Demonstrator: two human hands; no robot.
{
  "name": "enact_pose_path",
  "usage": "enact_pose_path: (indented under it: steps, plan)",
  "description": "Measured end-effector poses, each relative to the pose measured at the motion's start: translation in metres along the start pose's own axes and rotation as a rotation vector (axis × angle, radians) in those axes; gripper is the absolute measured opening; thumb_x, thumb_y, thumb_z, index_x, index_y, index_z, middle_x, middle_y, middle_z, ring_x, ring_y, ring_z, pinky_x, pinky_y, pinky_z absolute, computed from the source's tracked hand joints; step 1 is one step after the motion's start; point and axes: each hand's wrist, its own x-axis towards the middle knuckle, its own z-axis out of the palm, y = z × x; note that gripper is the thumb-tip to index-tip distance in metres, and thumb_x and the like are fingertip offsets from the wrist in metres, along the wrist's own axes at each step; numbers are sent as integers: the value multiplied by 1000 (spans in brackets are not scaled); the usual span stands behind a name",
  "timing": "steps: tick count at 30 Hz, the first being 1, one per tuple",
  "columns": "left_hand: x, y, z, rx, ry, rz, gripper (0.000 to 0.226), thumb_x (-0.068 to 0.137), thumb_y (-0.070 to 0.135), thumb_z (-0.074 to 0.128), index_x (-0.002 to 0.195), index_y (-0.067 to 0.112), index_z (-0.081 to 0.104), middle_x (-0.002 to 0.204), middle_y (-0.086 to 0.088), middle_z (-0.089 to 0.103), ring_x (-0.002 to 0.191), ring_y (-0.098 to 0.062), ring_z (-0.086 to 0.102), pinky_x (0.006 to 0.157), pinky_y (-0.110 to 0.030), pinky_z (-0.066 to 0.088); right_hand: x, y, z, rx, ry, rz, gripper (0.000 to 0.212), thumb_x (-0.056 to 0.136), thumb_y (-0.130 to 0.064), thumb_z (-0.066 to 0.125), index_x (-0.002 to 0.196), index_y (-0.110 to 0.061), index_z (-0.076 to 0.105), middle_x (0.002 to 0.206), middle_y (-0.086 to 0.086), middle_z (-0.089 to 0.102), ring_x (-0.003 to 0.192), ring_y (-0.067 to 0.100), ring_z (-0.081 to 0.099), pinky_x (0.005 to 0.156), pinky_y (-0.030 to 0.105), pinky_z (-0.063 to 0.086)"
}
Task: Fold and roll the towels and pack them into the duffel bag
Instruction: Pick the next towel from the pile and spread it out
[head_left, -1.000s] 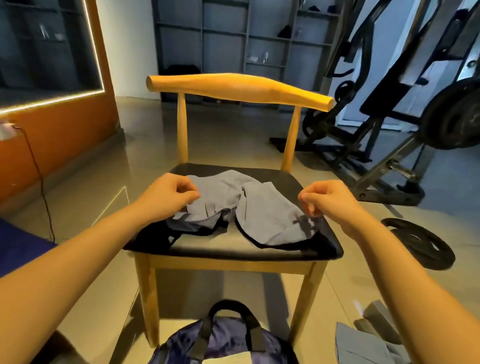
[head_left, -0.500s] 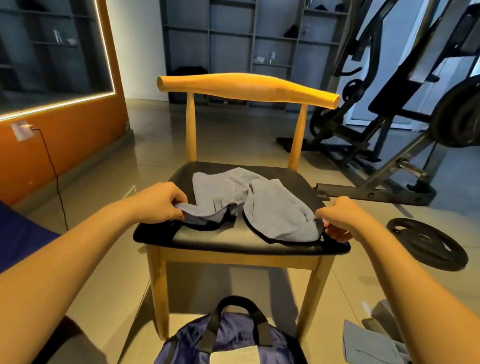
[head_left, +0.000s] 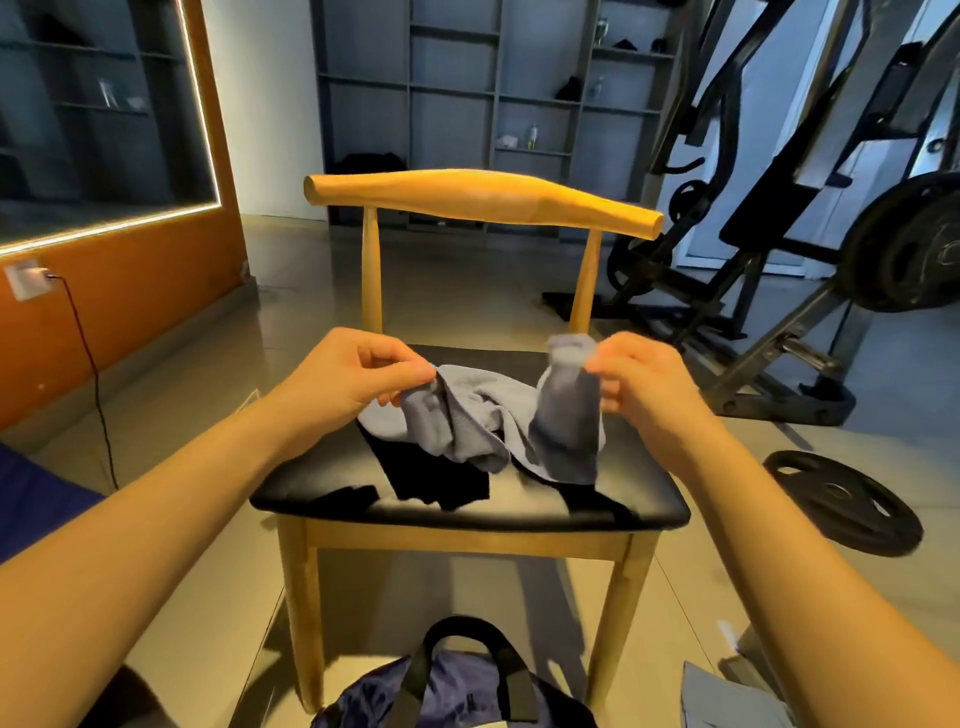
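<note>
Towel (head_left: 470, 421): a grey, soft cloth lying crumpled across the middle of the black chair seat (head_left: 639, 504), with both ends lifted off it. The left hand (head_left: 358, 374), at about 9 o'clock from the cloth's middle, pinches one end between thumb and fingertips. The right hand (head_left: 644, 379), at about 3 o'clock, pinches the other end, which stands up as a small tuft above the fingers while the cloth below hangs down to the seat. That side is blurred, so the exact finger placement is hard to read.

From the way it sags and bunches, the cloth looks light and limp and will hold no shape of its own. It is unlikely to slip from a pinch, and nothing about it can break. Gripping it mid-cloth would only gather more folds. The better hold is probably two corners of one edge, drawn apart until that edge is taut, then laid flat for folding. The seat looks smooth and glossy, so the cloth may slide while being rolled; a flat palm pinning one end should help.

A dark blue duffel bag (head_left: 457, 691) with black handles sits on the floor at 6 o'clock, cut off by the frame. A second grey cloth (head_left: 727, 696) lies at 5 o'clock.
</note>
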Motion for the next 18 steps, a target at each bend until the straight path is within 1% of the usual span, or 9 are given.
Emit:
enact_pose_path:
  steps: [1,3,5,7,9,11,12,15,18]
  plan:
    - [0,-1,5,45,-41,-5,16,94,26,67,92,18,81,84,-5,75,73,-9,65,69,-16,54,-4,6,5,-99,-93,89,15,82,-14,69,68,-17,63,61,0,48,62,17,47,52,24,39]
    - [-2,-4,14,96,-130,-25,19,98,24,64,94,17,81,84,0,76,77,-4,67,73,-14,54,-9,19,11,-291,-155,169,30,88,-9,64,61,-20,60,57,-2,46,61,17,42,52,23,35]
    - [-2,-9,22,123,-184,-24,20,99,25,61,95,18,80,88,4,76,86,-9,70,81,-19,57,-11,26,12,-249,-145,188,34,93,-6,61,62,-21,59,59,-2,46,61,16,40,51,21,34]
    - [-2,-11,31,160,-180,-17,20,100,28,60,96,22,79,89,7,75,90,-10,69,84,-25,59,-10,27,12,-178,-140,187,27,96,-8,61,71,-19,62,67,0,54,65,18,45,53,22,36]
    - [0,-9,41,179,-168,-17,20,101,28,59,95,23,77,89,7,74,89,-11,68,82,-28,57,-12,26,13,-184,-161,192,16,98,-11,60,88,-18,71,86,8,67,78,22,56,62,26,45]
    - [1,-6,49,172,-177,-13,19,102,23,60,97,18,77,90,4,74,90,-14,67,84,-32,55,-15,28,15,-166,-192,209,22,99,-10,57,102,-21,76,104,11,73,94,24,64,73,32,51]
    - [2,-6,53,169,-185,-2,18,101,20,61,98,15,78,91,3,76,91,-14,67,86,-32,55,-16,29,17,-144,-197,220,25,100,-8,56,105,-21,77,108,11,74,99,26,65,77,34,52]
    - [3,-7,60,162,-170,42,12,95,15,71,99,12,81,91,3,78,89,-13,71,87,-30,58,-18,29,23,-141,-184,231,21,100,-10,59,100,-19,78,107,13,74,102,29,66,76,32,52]
    - [4,-8,66,112,-123,81,9,89,13,77,96,9,81,88,0,79,86,-14,73,86,-31,60,-20,29,28,-155,-173,178,15,97,-19,67,89,-18,79,96,11,76,92,24,66,76,33,52]
